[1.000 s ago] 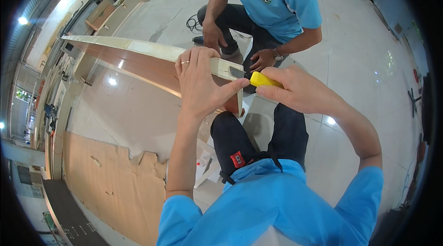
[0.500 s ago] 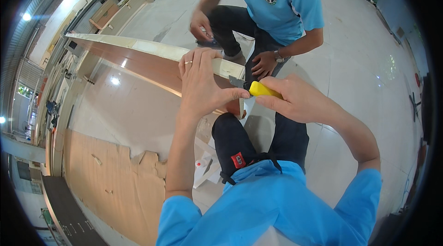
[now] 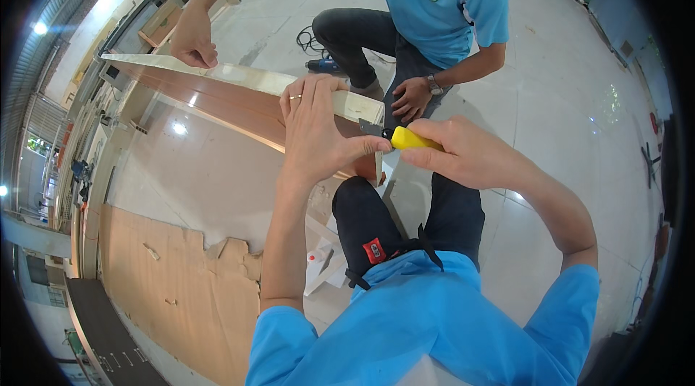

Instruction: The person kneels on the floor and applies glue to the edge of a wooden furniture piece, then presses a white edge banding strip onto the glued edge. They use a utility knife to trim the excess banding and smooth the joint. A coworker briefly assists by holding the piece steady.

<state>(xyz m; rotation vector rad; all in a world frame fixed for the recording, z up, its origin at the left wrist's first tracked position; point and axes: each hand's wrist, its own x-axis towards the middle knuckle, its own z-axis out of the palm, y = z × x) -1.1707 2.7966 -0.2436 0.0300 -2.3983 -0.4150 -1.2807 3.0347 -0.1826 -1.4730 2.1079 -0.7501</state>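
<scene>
A long panel [image 3: 239, 107] with a brown face and a pale, whitish edge stands on its side, running from me to the far left. My left hand [image 3: 315, 125] grips its near end, fingers over the top edge, thumb stretched toward my right hand. In my right hand [image 3: 460, 153] is a yellow-handled knife [image 3: 413, 138] with a black collar and a flat grey blade. That blade lies against the panel's end, and my left thumb is at the collar. A co-worker's hand [image 3: 194, 42], fingers curled, is at the top edge farther along.
A co-worker in a blue shirt [image 3: 434, 6] kneels across the panel, beside a blue corded power tool [image 3: 323, 65]. Torn brown cardboard [image 3: 174, 277] lies on the tiled floor at my left, near white scraps [image 3: 322, 266]. Long boards [image 3: 90, 191] line the left side.
The co-worker's hand has moved from beside the knee to the panel's top edge farther left, uncovering the power tool. My hands and the knife have barely moved.
</scene>
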